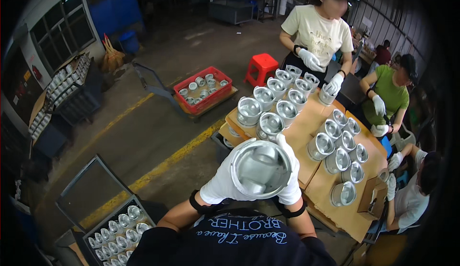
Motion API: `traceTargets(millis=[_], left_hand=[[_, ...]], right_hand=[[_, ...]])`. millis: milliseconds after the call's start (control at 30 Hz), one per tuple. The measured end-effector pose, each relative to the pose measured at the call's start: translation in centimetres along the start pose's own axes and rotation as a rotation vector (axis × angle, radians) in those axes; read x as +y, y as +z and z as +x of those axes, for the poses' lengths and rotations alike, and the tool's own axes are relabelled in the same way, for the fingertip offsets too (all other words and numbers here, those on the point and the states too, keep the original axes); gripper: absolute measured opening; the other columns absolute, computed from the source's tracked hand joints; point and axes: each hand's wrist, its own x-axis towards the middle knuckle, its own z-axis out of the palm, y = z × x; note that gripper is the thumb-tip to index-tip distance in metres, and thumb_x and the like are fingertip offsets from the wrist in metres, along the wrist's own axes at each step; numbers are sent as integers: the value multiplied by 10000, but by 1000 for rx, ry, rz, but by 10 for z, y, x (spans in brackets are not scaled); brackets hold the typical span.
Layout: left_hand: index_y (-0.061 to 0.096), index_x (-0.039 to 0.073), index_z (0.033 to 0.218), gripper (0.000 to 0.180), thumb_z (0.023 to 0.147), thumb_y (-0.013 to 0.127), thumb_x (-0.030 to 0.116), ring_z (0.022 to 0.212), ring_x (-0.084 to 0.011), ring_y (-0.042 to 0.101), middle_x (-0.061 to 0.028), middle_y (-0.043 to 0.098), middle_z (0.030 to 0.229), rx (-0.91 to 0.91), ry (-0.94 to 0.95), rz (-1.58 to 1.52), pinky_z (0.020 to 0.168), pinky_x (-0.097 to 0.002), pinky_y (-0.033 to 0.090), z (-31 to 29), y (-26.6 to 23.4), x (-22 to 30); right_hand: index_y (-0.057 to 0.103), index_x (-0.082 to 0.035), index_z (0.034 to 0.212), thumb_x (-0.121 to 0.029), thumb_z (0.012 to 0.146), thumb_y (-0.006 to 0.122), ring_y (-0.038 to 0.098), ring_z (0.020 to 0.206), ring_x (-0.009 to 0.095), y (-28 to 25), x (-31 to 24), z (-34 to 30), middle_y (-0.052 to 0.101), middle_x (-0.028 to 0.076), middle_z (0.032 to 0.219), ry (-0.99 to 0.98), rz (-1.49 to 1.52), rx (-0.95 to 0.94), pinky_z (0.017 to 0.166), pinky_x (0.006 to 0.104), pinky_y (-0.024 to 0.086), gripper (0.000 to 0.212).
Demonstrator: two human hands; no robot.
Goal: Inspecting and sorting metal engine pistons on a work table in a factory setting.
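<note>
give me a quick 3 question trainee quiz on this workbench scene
1. True or false: both of the person's gloved hands hold one metal cup with its open side facing the camera.
2. What colour is the crate of cups on the floor trolley? A blue, B red, C green.
3. What covers the table under the rows of cups?

Key: 1 true, the left hand and right hand wear white gloves and grip it together. 2 B. 3 Brown cardboard.
</note>
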Motion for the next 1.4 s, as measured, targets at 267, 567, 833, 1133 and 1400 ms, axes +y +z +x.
traceTargets(millis=[267, 567, 833, 1133, 1400], left_hand=[[402, 30, 1424, 969, 638, 919, 262, 1261, -258, 511, -133, 504, 1377, 31, -58, -272, 1075, -406, 400, -4, -33, -15], [409, 46, 1422, 984, 622, 921, 306, 1264, -272, 490, -126, 488, 1361, -120, -24, -313, 1067, -407, 388, 11, -72, -29], [259, 22, 1513, 1177, 657, 877, 542, 1331, -218, 435, -95, 442, 1439, -141, -154, -806, 1123, -390, 341, 12, -94, -82], [576, -11, 1212, 343, 1015, 447, 239, 1041, -145, 634, -77, 654, 1121, 57, -571, -876, 893, -296, 532, 14, -100, -107], [595, -14, 1205, 305, 914, 516, -62, 1074, -170, 642, -94, 652, 1171, -141, -321, -142, 911, -286, 527, 35, -83, -94]], right_hand=[[489, 28, 1376, -110, 723, 802, 679, 1026, 338, 32, -10, 9, 659, 202, 1195, -219, -217, -14, 877, 392, 549, 737], [542, 23, 1338, -98, 772, 794, 670, 1060, 305, 62, -9, 7, 654, 187, 1208, -48, -195, 7, 906, 376, 531, 630], [501, 8, 1396, -67, 823, 746, 664, 1073, 281, 97, -29, 13, 656, 194, 1206, 68, -202, 149, 957, 356, 501, 628], [371, 52, 1475, -190, 827, 751, 654, 687, 111, 81, -42, 30, 715, 102, 901, 812, 315, 53, 621, 252, 525, 789], [477, 77, 1388, -168, 948, 643, 628, 643, 86, 69, -2, 16, 685, 96, 1022, 866, 619, 276, 545, 195, 510, 530]])
